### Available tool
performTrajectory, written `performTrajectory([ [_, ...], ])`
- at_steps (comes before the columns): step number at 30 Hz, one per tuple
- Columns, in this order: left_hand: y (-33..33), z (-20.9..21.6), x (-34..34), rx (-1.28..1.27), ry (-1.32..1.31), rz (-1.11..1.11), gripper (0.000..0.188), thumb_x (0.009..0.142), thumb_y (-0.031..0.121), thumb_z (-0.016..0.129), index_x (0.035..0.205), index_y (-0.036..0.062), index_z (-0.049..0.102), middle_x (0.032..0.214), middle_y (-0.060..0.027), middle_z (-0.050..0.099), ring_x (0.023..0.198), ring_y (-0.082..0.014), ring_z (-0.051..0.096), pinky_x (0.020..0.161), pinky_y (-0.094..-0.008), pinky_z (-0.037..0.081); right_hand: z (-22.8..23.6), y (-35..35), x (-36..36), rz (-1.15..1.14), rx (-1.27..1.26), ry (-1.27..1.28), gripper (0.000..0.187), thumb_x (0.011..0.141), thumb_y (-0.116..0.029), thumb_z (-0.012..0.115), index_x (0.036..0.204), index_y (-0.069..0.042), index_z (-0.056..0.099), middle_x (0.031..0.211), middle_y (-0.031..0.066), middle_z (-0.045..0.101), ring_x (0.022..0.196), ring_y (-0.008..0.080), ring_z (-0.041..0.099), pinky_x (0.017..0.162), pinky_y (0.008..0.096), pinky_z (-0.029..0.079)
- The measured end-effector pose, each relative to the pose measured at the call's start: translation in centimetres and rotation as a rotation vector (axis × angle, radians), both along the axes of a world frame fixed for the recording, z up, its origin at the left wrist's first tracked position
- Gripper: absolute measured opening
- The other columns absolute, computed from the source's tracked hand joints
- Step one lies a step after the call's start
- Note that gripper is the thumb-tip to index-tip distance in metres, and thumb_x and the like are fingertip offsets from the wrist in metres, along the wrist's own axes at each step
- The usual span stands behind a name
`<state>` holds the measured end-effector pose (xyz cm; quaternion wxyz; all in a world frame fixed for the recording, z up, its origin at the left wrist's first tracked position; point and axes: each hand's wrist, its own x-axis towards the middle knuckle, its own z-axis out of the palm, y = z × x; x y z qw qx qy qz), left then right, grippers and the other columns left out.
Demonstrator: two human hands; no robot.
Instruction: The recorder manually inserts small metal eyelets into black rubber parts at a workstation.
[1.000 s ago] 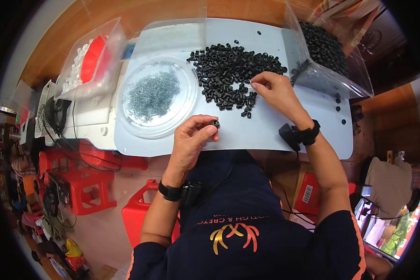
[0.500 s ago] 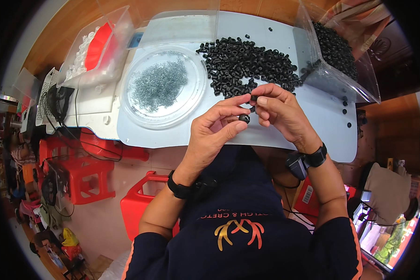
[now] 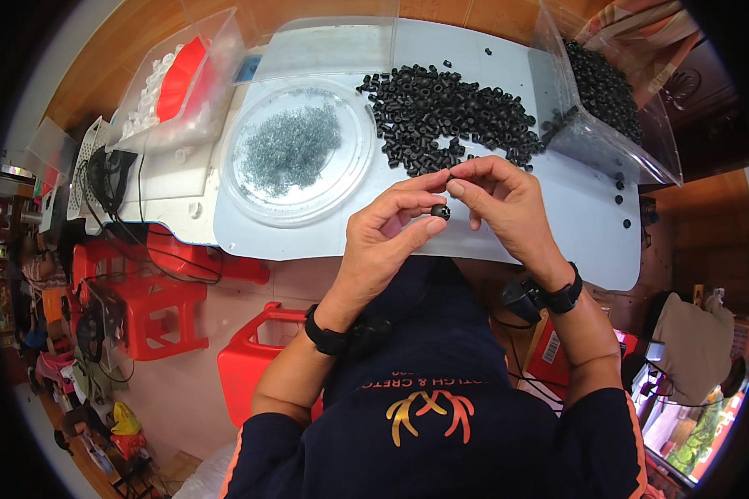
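I am pinching a small black rubber piece (image 3: 440, 212) between the thumb and forefinger of my left hand (image 3: 387, 237), holding it above the near edge of the white table (image 3: 591, 241). My right hand (image 3: 508, 208) is closing its fingertips together just above it, at one o'clock; whether they are gripping anything, I cannot tell. At twelve o'clock a heap of like black pieces (image 3: 449, 116) is lying loose. At ten o'clock a round clear dish (image 3: 295, 154) is holding fine grey metal bits. At two o'clock a clear plastic bag (image 3: 607, 100) is spilling more black pieces; far at ten, a clear box (image 3: 175, 83) is showing red and white.
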<state>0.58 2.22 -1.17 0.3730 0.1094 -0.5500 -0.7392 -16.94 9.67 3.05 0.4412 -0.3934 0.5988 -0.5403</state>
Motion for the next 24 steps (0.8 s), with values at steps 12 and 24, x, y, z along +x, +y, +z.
performTrajectory([
  [12,-0.1,-0.1,0.1,0.116,-0.011,-0.006,0.023,0.087,-0.002,0.068,0.110,-0.0008,0.066,0.135,-0.0194,0.055,0.119,-0.0220,0.056,0.098,-0.0343,0.049,0.0,0.2,-0.1,-0.017,-0.083,0.010,0.019,0.091,-0.009,0.066,0.108,-0.001,0.069,0.092,0.0012,0.066,0.075,0.0054,0.058,0.057,0.0206,0.046],
  [24,0.0,-0.2,0.1,0.125,-0.015,-0.018,0.023,0.089,0.002,0.068,0.111,-0.0008,0.065,0.126,-0.0165,0.062,0.116,-0.0186,0.057,0.093,-0.0304,0.050,0.3,0.6,0.0,-0.002,-0.093,0.182,0.015,0.088,-0.008,0.069,0.100,0.000,0.067,0.086,0.0040,0.067,0.068,0.0077,0.061,0.059,0.0214,0.050],
])
